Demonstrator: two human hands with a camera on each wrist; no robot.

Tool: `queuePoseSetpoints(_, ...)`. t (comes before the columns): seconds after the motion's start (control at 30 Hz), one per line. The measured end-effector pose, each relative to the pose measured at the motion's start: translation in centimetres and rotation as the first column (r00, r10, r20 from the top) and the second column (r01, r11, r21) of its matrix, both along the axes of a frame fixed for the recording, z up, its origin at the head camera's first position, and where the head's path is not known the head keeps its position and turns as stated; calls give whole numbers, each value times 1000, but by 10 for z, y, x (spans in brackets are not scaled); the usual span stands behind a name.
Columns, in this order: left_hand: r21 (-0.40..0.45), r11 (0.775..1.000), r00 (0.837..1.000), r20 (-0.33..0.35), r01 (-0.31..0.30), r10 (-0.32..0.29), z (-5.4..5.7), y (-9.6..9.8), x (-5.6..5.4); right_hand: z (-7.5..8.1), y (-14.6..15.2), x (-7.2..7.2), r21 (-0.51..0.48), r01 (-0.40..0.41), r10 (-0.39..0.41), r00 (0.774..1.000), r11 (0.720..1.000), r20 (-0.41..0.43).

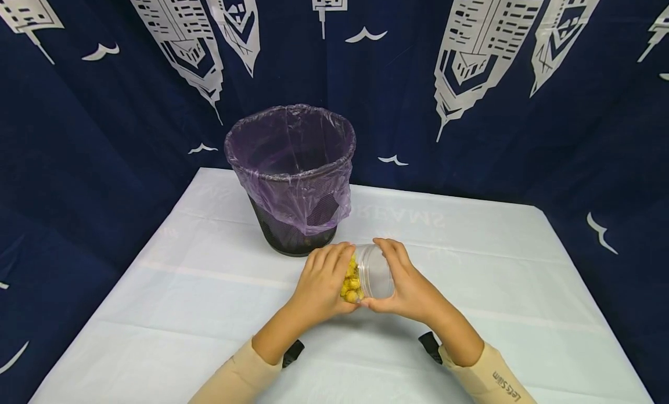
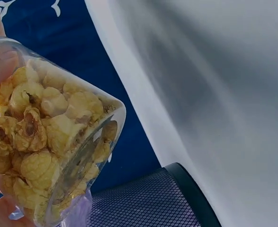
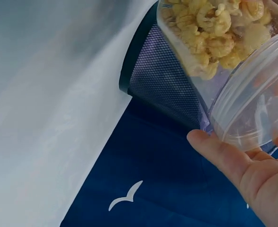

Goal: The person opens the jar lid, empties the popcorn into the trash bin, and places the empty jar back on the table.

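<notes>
A clear plastic jar (image 1: 351, 285) of yellow popcorn (image 2: 32, 137) lies on its side above the table, between both hands. My left hand (image 1: 320, 283) grips the jar's body from the left, toward its base. On the other side, my right hand (image 1: 413, 289) holds the clear screw lid (image 1: 378, 273) with thumb and fingers around its rim. In the right wrist view the lid (image 3: 255, 97) sits at the jar's mouth; I cannot tell whether it is loose. Part of the popcorn is hidden behind the left fingers.
A black mesh bin (image 1: 295, 235) with a purple plastic liner (image 1: 292, 201) stands on the table just behind the hands, slightly left. The white-covered table (image 1: 183, 311) meets a dark blue curtain (image 1: 397, 114) printed with white buildings and birds.
</notes>
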State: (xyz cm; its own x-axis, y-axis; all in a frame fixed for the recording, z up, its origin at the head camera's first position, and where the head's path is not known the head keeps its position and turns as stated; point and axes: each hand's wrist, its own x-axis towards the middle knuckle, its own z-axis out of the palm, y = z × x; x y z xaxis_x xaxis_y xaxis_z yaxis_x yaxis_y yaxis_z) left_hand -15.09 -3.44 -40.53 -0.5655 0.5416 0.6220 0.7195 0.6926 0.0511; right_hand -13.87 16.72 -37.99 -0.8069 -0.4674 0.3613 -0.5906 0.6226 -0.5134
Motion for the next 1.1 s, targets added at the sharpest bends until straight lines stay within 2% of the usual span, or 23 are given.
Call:
queuePoseSetpoints(0.4,-15,1000,1000,6,5,-5,4,-2,2,-3,1,1,-3,-41,41,999,999,-15)
queuePoseSetpoints(0.77,-39,999,1000,23,9,-8,7,-4,3,-8,6,-1,40,-105,108,990,994,-93)
queuePoseSetpoints(0.87,-37,999,1000,24,7,-6,6,-4,2,-7,6,-1,22,-107,108,992,994,-59)
queuePoseSetpoints(0.93,-28,1000,1000,30,8,-7,6,-4,2,-5,5,1,2,-85,85,996,996,-1)
queuePoseSetpoints(1.03,-11,1000,999,41,10,-9,6,-4,1,0,2,5,-28,-6,9,995,1000,104)
queuePoseSetpoints(1.1,-1,1000,999,45,10,-10,6,-4,1,4,-1,8,-36,70,-63,983,997,170)
